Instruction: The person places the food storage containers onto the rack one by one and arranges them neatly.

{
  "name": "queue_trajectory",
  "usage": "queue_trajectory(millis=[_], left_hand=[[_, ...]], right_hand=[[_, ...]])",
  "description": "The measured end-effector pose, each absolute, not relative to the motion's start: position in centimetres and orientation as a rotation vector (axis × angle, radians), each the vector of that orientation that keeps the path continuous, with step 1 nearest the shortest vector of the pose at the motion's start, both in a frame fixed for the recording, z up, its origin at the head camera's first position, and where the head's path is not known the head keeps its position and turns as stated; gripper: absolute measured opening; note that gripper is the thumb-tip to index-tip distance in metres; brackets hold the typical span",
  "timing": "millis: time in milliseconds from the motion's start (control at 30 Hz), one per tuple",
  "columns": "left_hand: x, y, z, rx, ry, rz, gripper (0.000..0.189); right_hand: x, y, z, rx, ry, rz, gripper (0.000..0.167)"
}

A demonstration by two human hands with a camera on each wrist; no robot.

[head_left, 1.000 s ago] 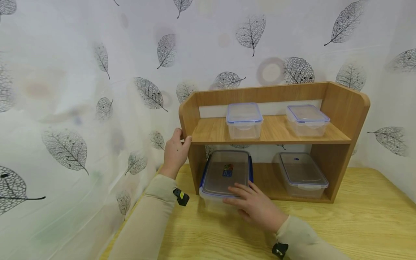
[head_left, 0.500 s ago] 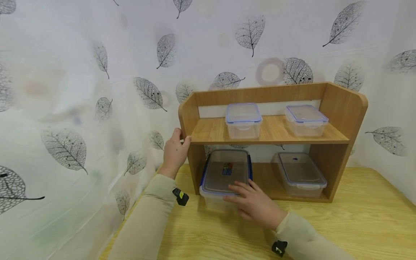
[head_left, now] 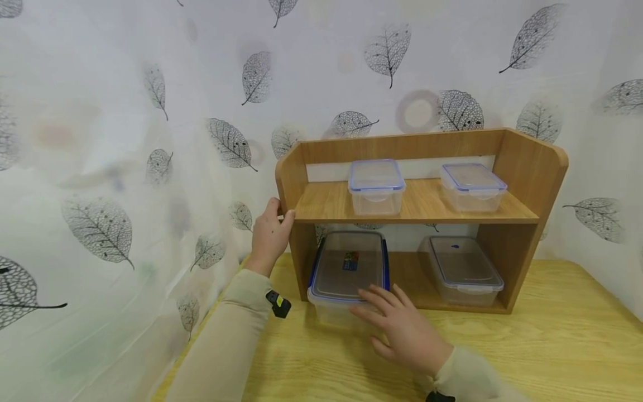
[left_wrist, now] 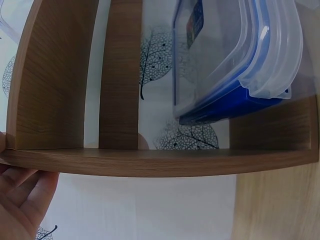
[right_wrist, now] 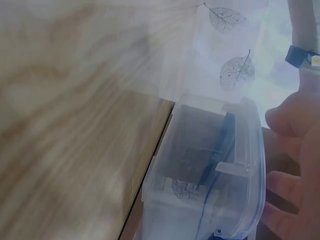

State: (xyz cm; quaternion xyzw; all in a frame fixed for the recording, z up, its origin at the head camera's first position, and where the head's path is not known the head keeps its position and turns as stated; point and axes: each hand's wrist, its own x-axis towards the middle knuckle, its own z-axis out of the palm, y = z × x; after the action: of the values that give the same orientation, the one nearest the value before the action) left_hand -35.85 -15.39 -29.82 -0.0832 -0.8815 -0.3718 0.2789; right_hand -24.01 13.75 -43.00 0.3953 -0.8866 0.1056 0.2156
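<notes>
My left hand (head_left: 269, 239) grips the left side panel of a wooden two-tier shelf (head_left: 417, 220) at middle-board height. The left wrist view shows fingers (left_wrist: 37, 192) along the panel's outer face. In the lower left bay lies a large clear food container (head_left: 346, 257), its lid edged in dark blue, its front jutting past the shelf. My right hand (head_left: 404, 332) hovers over that container's front right corner, fingers spread and nearly straight. Seen from the right wrist, the fingers (right_wrist: 282, 185) lie beside the lid rim; whether they touch it, I cannot tell.
Another lidded container (head_left: 467, 268) sits in the lower right bay. Two smaller blue-rimmed containers (head_left: 377, 184) stand on the upper board. The shelf rests on a yellow wood-grain table (head_left: 552, 329), with a leaf-patterned sheet (head_left: 321, 67) behind and to the left.
My right hand has drawn back slightly towards me and to the right, its fingers lifting and spreading from the container. The left hand and the containers stay put.
</notes>
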Motion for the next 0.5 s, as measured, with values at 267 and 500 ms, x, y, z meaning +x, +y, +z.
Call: queue_trajectory(millis=[267, 500], left_hand=[[-35.8, -15.4, -29.8, -0.228, -2.362, -1.018, 0.031], [-35.7, -15.5, -29.8, -0.228, -2.356, -1.03, 0.032]], right_hand=[[-22.8, 13.9, -43.7, 1.026, -2.443, 0.181, 0.074], [-22.4, 13.6, -44.3, 0.98, -2.459, 0.137, 0.072]])
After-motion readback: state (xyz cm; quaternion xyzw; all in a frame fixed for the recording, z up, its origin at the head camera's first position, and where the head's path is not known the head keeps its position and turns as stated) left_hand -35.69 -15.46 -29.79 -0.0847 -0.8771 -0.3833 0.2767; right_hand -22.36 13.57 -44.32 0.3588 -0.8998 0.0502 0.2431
